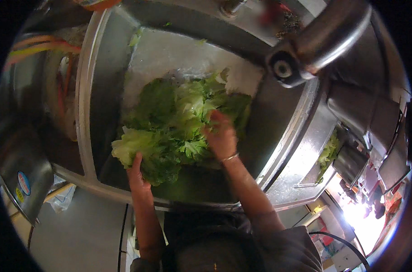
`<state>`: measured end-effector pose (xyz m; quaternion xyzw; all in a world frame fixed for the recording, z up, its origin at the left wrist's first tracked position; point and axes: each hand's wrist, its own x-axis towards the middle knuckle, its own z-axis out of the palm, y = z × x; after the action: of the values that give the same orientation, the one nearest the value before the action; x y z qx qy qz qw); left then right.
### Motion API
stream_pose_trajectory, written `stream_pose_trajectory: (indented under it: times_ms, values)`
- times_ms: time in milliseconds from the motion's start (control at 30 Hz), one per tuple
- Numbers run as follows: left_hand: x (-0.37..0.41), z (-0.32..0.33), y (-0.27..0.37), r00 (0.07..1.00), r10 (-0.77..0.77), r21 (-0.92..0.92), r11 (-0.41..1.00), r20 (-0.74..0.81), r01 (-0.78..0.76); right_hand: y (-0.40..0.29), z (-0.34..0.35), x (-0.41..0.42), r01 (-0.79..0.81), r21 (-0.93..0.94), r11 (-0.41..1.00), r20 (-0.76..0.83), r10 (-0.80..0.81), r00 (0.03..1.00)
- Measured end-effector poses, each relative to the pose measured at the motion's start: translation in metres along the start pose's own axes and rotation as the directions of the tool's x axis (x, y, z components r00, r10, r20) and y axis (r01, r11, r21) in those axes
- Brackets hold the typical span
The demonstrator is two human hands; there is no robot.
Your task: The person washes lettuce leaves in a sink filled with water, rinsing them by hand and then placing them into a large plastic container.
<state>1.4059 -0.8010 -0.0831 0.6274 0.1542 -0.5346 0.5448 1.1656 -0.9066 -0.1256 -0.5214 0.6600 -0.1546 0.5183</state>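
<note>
A heap of green lettuce leaves point(189, 102) lies in a stainless steel sink basin point(104, 98), apparently in water. At the heap's near left, my left hand point(139, 175) grips a bunch of lettuce leaves point(141, 146), thumb on top and the other fingers hidden beneath. My right hand point(223, 136), with a thin bracelet at the wrist, is over the right part of the heap. Its fingers are bent and blurred among the pale leaves, so whether they pinch a leaf is unclear.
A thick metal faucet spout point(308, 57) reaches over the basin's far right corner. Right of the basin, more lettuce point(328, 153) lies on a metal counter point(294, 173) beside metal containers point(352, 159). An orange container point(98, 4) sits at the far left rim.
</note>
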Motion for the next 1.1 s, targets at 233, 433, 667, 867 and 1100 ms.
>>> stream_pose_trajectory:
  times_ms: [233, 433, 667, 867, 1100]
  values:
    - [-0.010, -0.010, 0.022, 0.996, 0.060, -0.013, 0.998, -0.063, -0.061, 0.114, -0.006, 0.008, -0.242, -0.407, 0.881, -0.398, 0.067, 0.915]
    - [-0.021, -0.003, 0.030, 0.989, 0.055, 0.153, 0.988, -0.135, -0.034, 0.089, -0.051, 0.008, -0.140, -0.387, 0.911, -0.430, -0.044, 0.902]
    - [0.002, -0.001, 0.022, 0.998, 0.050, -0.010, 0.999, -0.040, -0.050, 0.042, -0.088, 0.060, 0.019, 0.070, 0.997, -0.127, -0.010, 0.992]
    - [0.013, 0.003, 0.025, 0.998, 0.006, -0.003, 1.000, -0.062, -0.007, 0.045, -0.052, 0.175, 0.236, -0.270, 0.933, -0.178, -0.290, 0.940]
    - [0.017, 0.032, 0.035, 0.997, 0.004, -0.020, 1.000, -0.080, -0.006, 0.012, 0.049, 0.234, 0.322, -0.691, 0.648, -0.077, -0.508, 0.858]
